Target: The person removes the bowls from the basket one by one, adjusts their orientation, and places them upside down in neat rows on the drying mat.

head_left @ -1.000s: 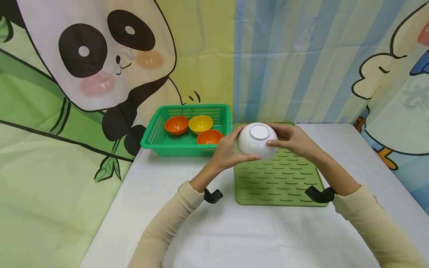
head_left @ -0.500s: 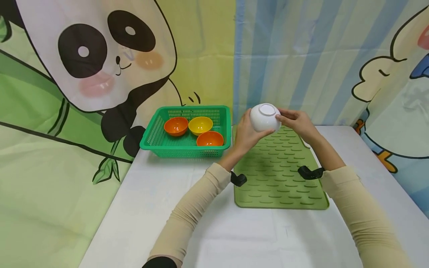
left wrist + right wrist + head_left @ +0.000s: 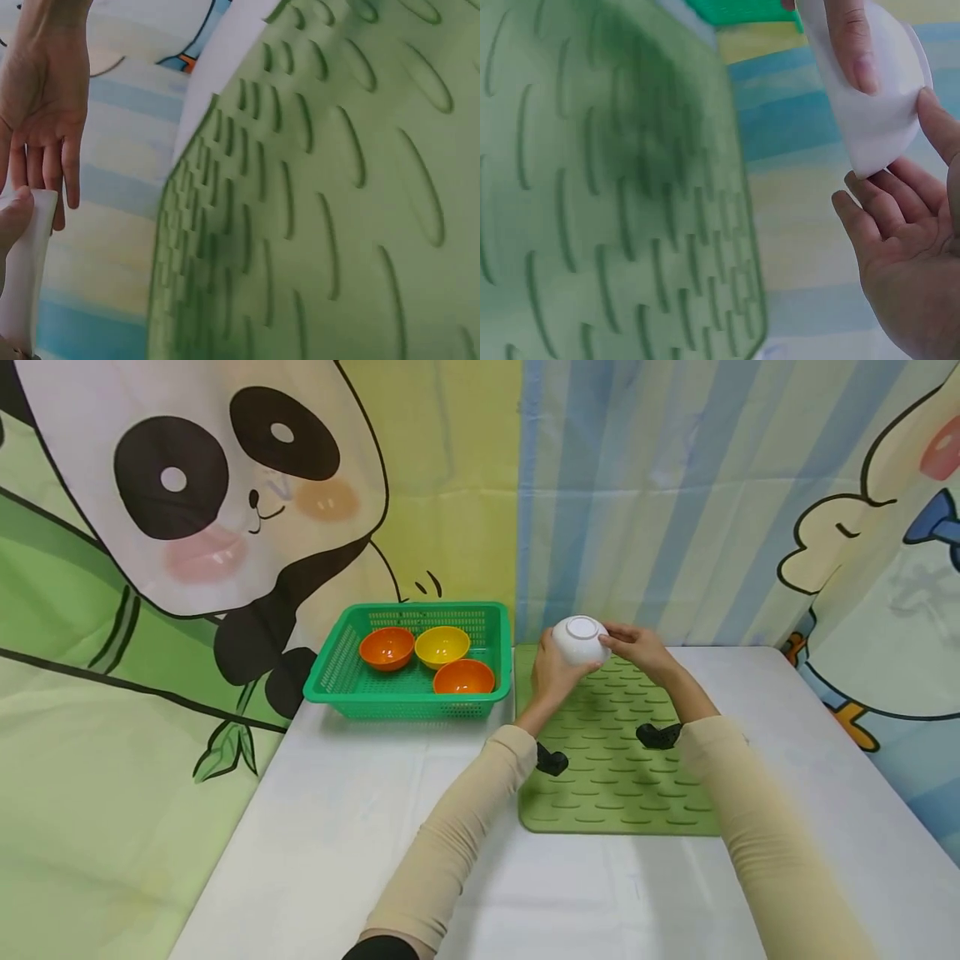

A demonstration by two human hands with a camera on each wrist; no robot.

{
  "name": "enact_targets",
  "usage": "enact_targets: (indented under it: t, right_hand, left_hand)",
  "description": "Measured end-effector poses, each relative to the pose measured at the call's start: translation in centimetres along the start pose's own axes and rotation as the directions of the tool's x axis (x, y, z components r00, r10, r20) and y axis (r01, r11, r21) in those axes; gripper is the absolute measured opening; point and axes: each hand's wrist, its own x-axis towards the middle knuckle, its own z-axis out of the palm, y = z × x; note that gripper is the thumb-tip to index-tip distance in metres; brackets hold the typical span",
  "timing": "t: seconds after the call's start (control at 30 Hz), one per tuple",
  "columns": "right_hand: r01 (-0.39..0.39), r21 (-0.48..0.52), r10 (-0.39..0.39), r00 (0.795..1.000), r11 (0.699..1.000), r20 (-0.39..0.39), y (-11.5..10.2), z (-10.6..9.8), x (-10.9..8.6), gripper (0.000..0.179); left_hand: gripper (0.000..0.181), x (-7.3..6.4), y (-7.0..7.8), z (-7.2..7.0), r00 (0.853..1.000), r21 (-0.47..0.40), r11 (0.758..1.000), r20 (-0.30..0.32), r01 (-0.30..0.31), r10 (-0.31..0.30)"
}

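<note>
A white bowl (image 3: 579, 647) is upside down in the head view, its foot ring facing up, above the far part of the green mat (image 3: 615, 793). My left hand (image 3: 553, 675) holds it from the left, with the thumb across its near side. My right hand (image 3: 643, 652) pinches its right side; in the right wrist view the right thumb touches the bowl (image 3: 885, 112) near its foot and the fingertips meet its rim. A gap shows between the bowl and the mat in the right wrist view. Only a slice of the bowl (image 3: 22, 277) appears in the left wrist view.
Left of the mat stands a green basket (image 3: 405, 708) holding an orange bowl (image 3: 387, 650), a yellow bowl (image 3: 442, 648) and a second orange bowl (image 3: 464, 679). A printed curtain (image 3: 622, 510) hangs behind the white table (image 3: 360, 810).
Both hands have carried the white bowl away from me over the far part of the mat. In the last half second it has come down a little. The basket's bowls stay put.
</note>
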Motion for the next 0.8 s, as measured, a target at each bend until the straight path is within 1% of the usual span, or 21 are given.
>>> enact_targets:
  t: [0.13, 0.2, 0.27, 0.33, 0.5, 0.57, 0.8]
  right_hand:
    - [0.002, -0.085, -0.002, 1.000, 0.996, 0.006, 2.4, 0.8, 1.0, 0.065]
    - [0.004, -0.099, -0.003, 1.000, 0.995, 0.005, 3.9, 1.1, 1.7, 0.067]
    - [0.011, -0.102, -0.009, 1.000, 0.995, 0.023, 4.6, 1.6, 1.9, 0.065]
    - [-0.003, -0.108, 0.006, 1.000, 0.994, 0.030, 5.3, 2.0, 2.1, 0.064]
    - [-0.046, -0.119, 0.051, 0.998, 0.992, 0.039, 6.7, 3.0, 2.1, 0.062]
    - [-0.051, -0.121, 0.057, 0.997, 0.991, 0.049, 7.0, 3.3, 2.0, 0.062]
    - [-0.071, -0.098, 0.077, 0.995, 0.993, 0.057, 8.0, 3.7, 2.1, 0.061]
  left_hand:
    - [0.099, 0.0, -2.1, 0.7, 0.999, 0.015, 0.999, 0.023, 0.032, -0.032]
    - [0.099, 0.0, -3.0, 0.8, 0.998, 0.029, 0.999, 0.038, 0.039, -0.040]
    - [0.099, 0.0, -3.7, 1.0, 0.997, 0.041, 0.998, 0.057, 0.049, -0.051]
    - [0.098, 0.0, -4.4, 1.1, 0.995, 0.051, 0.997, 0.081, 0.057, -0.061]
    - [0.098, -0.3, -5.7, 1.4, 0.988, 0.064, 0.995, 0.134, 0.071, -0.079]
    - [0.100, -0.3, -6.1, 1.5, 0.985, 0.072, 0.995, 0.150, 0.075, -0.085]
    - [0.100, -0.4, -7.1, 1.6, 0.976, 0.102, 0.991, 0.191, 0.086, -0.104]
